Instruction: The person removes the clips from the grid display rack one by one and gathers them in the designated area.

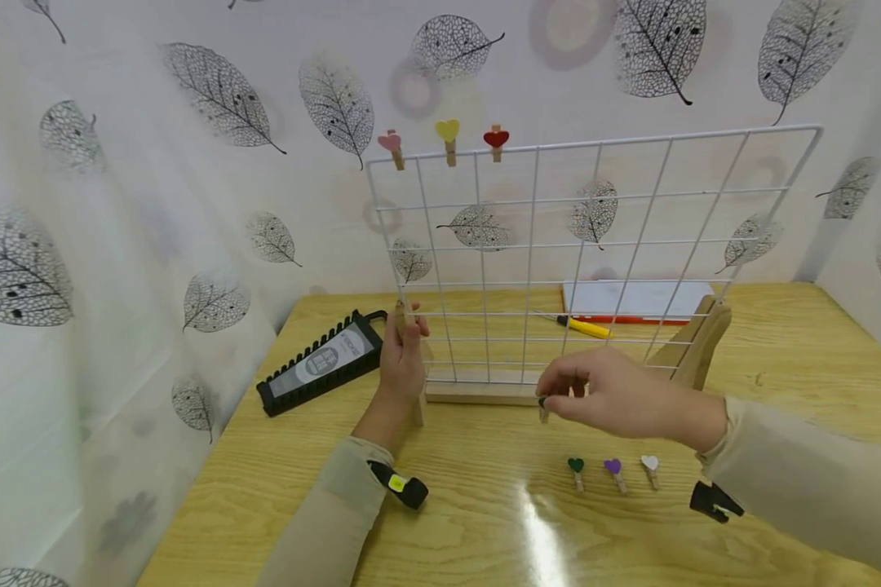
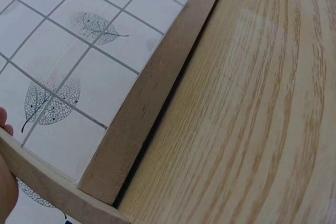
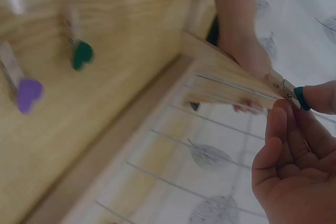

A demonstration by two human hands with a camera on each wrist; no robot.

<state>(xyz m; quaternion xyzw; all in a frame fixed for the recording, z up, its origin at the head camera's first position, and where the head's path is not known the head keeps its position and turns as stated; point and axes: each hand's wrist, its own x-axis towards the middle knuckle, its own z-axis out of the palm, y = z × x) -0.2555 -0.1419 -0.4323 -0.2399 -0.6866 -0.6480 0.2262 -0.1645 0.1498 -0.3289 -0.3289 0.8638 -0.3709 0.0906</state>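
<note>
My right hand [image 1: 624, 395] pinches a small wooden clothespin [image 3: 278, 83] with a dark green heart, between thumb and fingers. It is held in front of the lower part of a white wire grid [image 1: 536, 212]. My left hand [image 1: 404, 359] grips the wooden side post [image 2: 52, 187] of the grid's stand at its left end. Pink [image 1: 391, 143], yellow [image 1: 448, 132] and red [image 1: 496, 139] heart clothespins sit on the grid's top wire, towards the left. On the table lie a green heart clothespin [image 1: 576, 466], a purple one [image 1: 613, 468] and a white one [image 1: 650, 465].
Left of the stand lies a black toothed rack [image 1: 323, 363] with a grey label. Behind the grid are a yellow-handled tool [image 1: 587, 328], a red pen-like stick [image 1: 631, 319] and a white pad [image 1: 642, 298]. A leaf-patterned curtain hangs behind the wooden table [image 1: 470, 538].
</note>
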